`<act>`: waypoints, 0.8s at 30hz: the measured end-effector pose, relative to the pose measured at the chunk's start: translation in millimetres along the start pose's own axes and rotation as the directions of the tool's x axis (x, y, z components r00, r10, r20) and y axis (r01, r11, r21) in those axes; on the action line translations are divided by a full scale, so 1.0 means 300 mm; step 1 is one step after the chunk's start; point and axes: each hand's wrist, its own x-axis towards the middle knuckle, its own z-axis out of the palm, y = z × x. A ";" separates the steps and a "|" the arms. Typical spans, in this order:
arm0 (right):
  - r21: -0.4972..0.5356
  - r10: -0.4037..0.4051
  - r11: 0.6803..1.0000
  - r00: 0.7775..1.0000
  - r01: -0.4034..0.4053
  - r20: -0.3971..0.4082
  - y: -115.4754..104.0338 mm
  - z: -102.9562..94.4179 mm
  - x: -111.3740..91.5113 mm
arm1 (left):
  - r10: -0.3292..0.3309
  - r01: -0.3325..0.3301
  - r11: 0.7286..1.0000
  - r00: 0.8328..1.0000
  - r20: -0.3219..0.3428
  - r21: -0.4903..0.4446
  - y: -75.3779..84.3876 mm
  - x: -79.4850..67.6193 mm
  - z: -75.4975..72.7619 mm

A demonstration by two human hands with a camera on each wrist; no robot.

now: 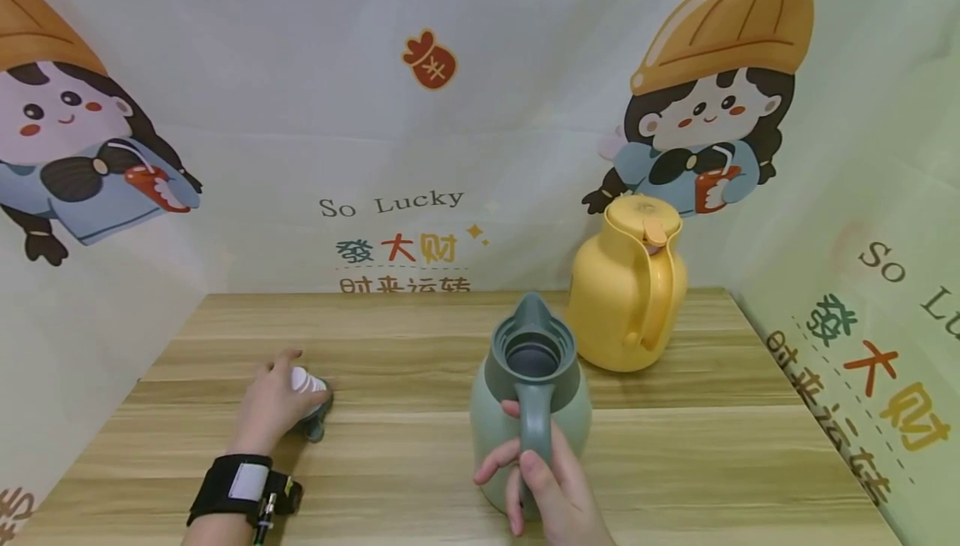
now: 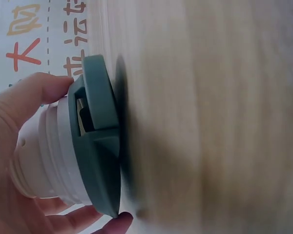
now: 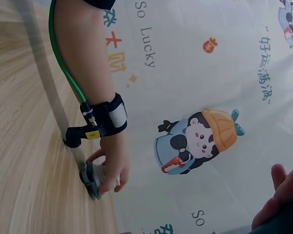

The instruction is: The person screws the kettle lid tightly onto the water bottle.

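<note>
My left hand [image 1: 272, 403] grips a jug lid by its white threaded stopper [image 2: 49, 146]. The lid's dark green cap [image 2: 100, 170] faces down, right at the tabletop at the left of the head view. Toward the front middle stands a pale green thermos jug [image 1: 483, 413], upright, its round mouth uncovered. My right hand [image 1: 562, 488] holds the jug's dark green handle [image 1: 535, 421], with fingers passing behind it and the thumb on the near side. In the right wrist view only some fingertips [image 3: 283, 190] of that hand show, beside the handle's edge.
A yellow thermos jug [image 1: 611, 304] with its lid on stands behind the green one, to the right. The wooden table [image 1: 390, 479] ends at a printed cloth backdrop [image 1: 300, 96] at the back and sides.
</note>
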 end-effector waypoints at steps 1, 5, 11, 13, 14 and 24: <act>-0.002 0.000 1.000 1.000 0.000 0.000 0.000 0.000 0.000 | 0.002 -0.002 1.000 1.000 0.002 0.011 0.002 -0.003 -0.002; -0.010 -0.007 1.000 1.000 0.007 0.002 0.001 -0.001 -0.001 | 0.010 -0.011 0.998 1.000 0.013 0.061 0.004 -0.006 -0.009; -0.003 0.021 1.000 1.000 -0.021 -0.010 0.002 -0.001 -0.005 | -0.036 0.023 0.992 0.994 0.100 0.128 0.005 -0.006 -0.027; 0.004 0.020 1.000 1.000 -0.020 -0.009 0.004 -0.001 -0.005 | -0.055 0.038 0.990 0.990 0.127 0.135 0.009 -0.007 -0.033; 0.008 0.018 1.000 1.000 -0.018 -0.008 0.005 -0.002 -0.005 | -0.065 0.046 0.990 0.988 0.138 0.137 0.011 -0.008 -0.035; 0.029 -0.010 1.000 1.000 0.010 -0.008 0.008 0.001 -0.002 | -0.098 0.089 0.992 0.990 0.102 0.088 0.042 -0.032 -0.051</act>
